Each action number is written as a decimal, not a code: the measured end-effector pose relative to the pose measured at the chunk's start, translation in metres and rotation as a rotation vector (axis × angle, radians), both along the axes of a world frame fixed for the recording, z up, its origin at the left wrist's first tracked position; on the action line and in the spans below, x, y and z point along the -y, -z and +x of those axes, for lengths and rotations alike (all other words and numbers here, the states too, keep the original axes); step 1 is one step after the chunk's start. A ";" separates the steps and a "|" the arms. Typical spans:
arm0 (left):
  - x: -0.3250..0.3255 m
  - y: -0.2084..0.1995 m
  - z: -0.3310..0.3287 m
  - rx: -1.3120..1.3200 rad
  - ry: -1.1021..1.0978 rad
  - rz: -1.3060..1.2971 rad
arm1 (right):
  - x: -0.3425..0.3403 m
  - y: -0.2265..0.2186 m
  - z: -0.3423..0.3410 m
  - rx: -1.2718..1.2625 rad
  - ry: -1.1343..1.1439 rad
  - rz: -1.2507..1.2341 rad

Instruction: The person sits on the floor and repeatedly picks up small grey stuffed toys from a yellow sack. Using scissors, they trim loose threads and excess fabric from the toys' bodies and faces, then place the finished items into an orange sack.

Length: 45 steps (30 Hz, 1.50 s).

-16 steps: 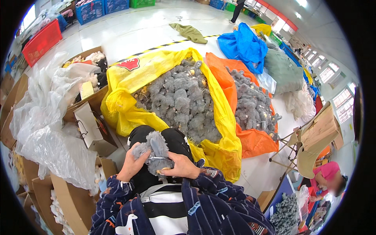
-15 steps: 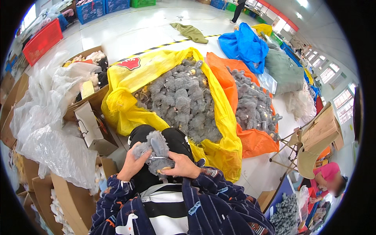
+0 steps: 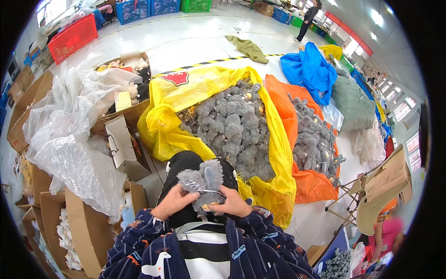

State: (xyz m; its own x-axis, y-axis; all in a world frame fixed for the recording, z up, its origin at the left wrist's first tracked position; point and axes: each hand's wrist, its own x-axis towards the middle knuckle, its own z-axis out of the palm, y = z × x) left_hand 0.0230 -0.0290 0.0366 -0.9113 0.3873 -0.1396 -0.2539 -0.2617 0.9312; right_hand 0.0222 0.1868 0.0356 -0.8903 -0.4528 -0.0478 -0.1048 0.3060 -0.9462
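Observation:
Over my lap I hold a grey plush toy (image 3: 210, 180) with two upright ears, one showing a smooth grey inner side. Pale strands, perhaps cord, lie across the other ear, and a thin light band crosses the toy's middle. My left hand (image 3: 175, 201) grips its left edge, thumb in front and the other fingers partly hidden. My right hand (image 3: 233, 202) closes on its lower right side, close to a small tan part. Just beyond my knees, a yellow sack (image 3: 160, 109) lies spread around a heap of similar grey plush pieces (image 3: 234, 125).
To the right, an orange sack (image 3: 309, 186) holds more grey pieces. Clear plastic sheeting (image 3: 69, 153) drapes over cardboard boxes (image 3: 86, 232) on my left. A folding chair (image 3: 371, 195) stands right, near a person in pink (image 3: 388, 235). Another person (image 3: 309, 21) stands far back.
The whole view has shifted, so the scene sits farther right and lower. My left hand has moved lower on the toy, uncovering the ear with pale strands.

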 end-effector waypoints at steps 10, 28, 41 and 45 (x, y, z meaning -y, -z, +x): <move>-0.037 0.019 -0.003 -0.247 -0.240 -0.245 | 0.006 -0.021 -0.017 -0.050 0.283 0.021; -0.051 0.046 0.000 -0.053 0.254 -0.088 | 0.019 0.004 -0.018 0.114 0.910 -0.641; -0.034 0.030 -0.010 -0.026 0.164 -0.086 | -0.004 -0.033 0.003 -0.577 0.259 0.410; -0.031 0.033 -0.008 -0.095 0.220 -0.217 | -0.002 -0.031 -0.005 -0.561 0.137 0.463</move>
